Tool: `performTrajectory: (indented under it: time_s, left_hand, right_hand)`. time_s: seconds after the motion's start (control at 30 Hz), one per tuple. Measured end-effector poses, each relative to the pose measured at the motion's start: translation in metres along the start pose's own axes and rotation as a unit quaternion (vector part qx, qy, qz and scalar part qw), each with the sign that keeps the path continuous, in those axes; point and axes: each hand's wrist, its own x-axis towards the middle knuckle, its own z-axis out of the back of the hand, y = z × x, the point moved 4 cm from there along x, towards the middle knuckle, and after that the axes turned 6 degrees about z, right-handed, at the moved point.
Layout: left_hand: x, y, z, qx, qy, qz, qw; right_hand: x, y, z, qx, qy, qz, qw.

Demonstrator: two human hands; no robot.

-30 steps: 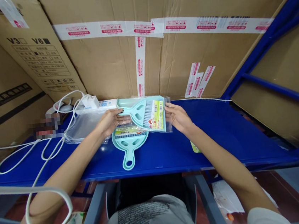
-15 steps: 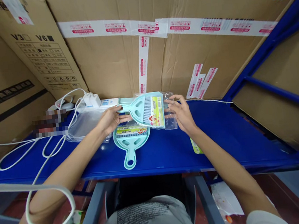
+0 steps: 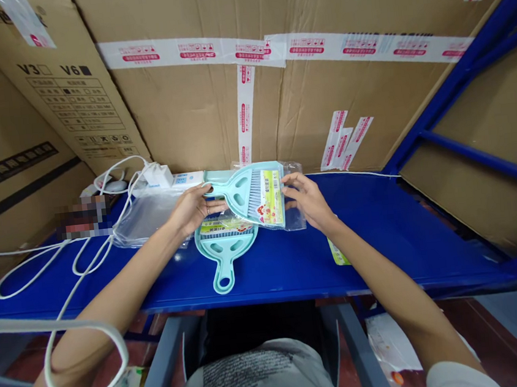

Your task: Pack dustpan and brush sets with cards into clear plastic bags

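A mint-green dustpan and brush set point(image 3: 242, 193), with a yellow-green printed card across its bristles, is held tilted above the table. My left hand point(image 3: 198, 209) is closed on its handle. At the pan's wide end, my right hand point(image 3: 308, 200) has its fingers closed on the edge. A clear plastic bag point(image 3: 296, 219) shows around that end; whether the pan is inside the bag or in front of it, I cannot tell. Below lies a second mint-green dustpan and brush set point(image 3: 227, 249), handle toward me, its upper part covered by the held set.
Flat clear plastic bags point(image 3: 144, 221) lie left on the blue table point(image 3: 382, 230). White cables point(image 3: 93, 248) loop nearby beside a white adapter point(image 3: 159, 175). A yellow-green card point(image 3: 337, 253) is partly under my right forearm. Taped cardboard point(image 3: 194, 108) walls the back.
My right hand's fingers, spread beside the pan before, have moved left and closed on its edge. The held set has shifted slightly downward; my left hand keeps its grip.
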Motion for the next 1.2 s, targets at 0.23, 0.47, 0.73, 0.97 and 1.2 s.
performTrajectory:
  time_s: [0.23,0.47,0.73,0.97,1.2]
  left_hand:
    - [-0.001,0.000,-0.001,0.005,0.017,-0.010,1.000]
    - [-0.002,0.001,-0.002,0.002,0.008,-0.005,1.000]
    - [0.000,0.005,-0.002,0.011,0.036,-0.012,0.999]
    - [0.000,0.006,-0.002,0.009,0.045,-0.012,0.999]
    - [-0.002,0.010,-0.008,-0.014,0.047,-0.020,0.999]
  right_hand:
    - [-0.001,0.004,-0.001,-0.028,0.021,0.012,0.999]
    - [-0.003,-0.001,-0.004,-0.025,0.073,-0.013,0.997]
    - [-0.002,-0.016,-0.002,-0.059,0.045,0.021,0.997]
    - [-0.001,-0.010,0.002,-0.009,-0.047,-0.010,0.999]
    - [-0.001,-0.015,0.008,0.057,-0.098,-0.146,0.983]
